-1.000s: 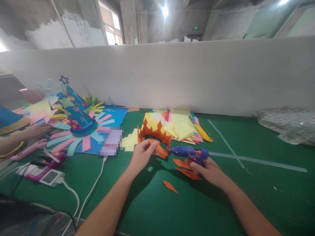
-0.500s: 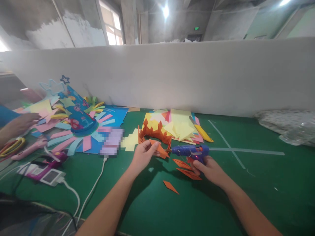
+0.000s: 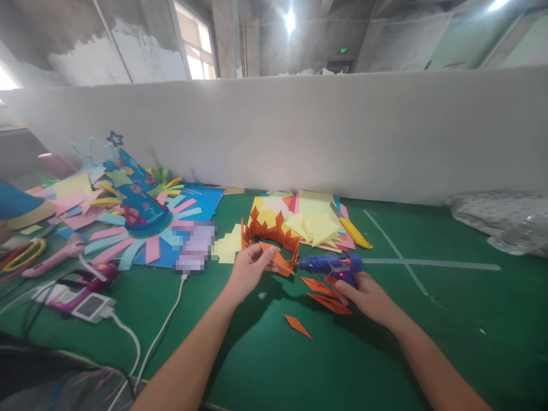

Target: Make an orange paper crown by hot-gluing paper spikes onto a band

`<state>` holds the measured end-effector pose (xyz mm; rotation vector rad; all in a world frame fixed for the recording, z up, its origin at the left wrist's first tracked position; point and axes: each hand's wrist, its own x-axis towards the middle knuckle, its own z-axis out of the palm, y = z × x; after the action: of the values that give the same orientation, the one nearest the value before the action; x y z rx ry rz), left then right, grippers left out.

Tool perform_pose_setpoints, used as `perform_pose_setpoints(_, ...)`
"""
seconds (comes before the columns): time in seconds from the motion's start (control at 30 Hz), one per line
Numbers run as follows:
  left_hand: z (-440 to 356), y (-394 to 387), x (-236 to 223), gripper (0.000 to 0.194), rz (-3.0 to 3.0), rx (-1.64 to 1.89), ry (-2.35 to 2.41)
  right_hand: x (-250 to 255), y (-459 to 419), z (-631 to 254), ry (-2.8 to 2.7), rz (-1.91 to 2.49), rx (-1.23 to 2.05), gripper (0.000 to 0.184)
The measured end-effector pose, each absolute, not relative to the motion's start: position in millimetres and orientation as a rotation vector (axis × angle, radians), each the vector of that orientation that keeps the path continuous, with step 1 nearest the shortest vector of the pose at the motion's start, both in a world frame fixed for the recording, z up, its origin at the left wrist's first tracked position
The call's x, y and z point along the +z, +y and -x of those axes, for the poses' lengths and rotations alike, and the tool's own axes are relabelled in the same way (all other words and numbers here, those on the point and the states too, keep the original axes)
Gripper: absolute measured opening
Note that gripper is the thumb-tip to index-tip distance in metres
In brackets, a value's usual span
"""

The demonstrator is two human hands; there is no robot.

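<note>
Between the thumb and fingers of my left hand (image 3: 253,267) is an orange diamond-shaped paper piece (image 3: 277,260). My right hand (image 3: 367,292) grips a blue glue gun (image 3: 330,266) by its handle, a long clear glue stick (image 3: 428,262) sticking out of its back. The gun's nozzle meets the right end of the paper piece. Just behind my left hand stands an orange paper crown (image 3: 274,231) with pointed tips. Folded orange paper diamonds (image 3: 329,302) lie below the gun, and a single orange diamond (image 3: 298,326) lies nearer to me.
Coloured paper sheets (image 3: 314,214) and a yellow utility knife (image 3: 351,229) lie behind the crown. Left are a blue cone hat (image 3: 143,208), a pink glue gun (image 3: 60,258), a white power strip (image 3: 88,308) with cables, and another person's sleeve (image 3: 19,202). A white partition (image 3: 299,134) closes off the back.
The other person's hand at the left has drawn back toward the frame's edge. My hands, the glue gun and the paper piece stay almost still.
</note>
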<state>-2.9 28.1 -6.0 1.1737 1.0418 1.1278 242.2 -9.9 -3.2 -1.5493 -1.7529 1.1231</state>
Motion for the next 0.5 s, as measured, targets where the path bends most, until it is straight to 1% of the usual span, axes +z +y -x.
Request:
perform_pose_setpoints(0.2, 3.4, 28.7, -6.0, 0.037, -1.202, 1.128, 1.054, -6.6, -9.3, -243.0, -1.762, 1.550, 1.120, 0.043)
perform_pose_setpoints(0.5, 4.1, 28.9, -8.2, 0.034, -1.313, 1.119, 1.091, -6.6, -9.6, -244.0, -1.807, 1.589, 1.071, 0.046)
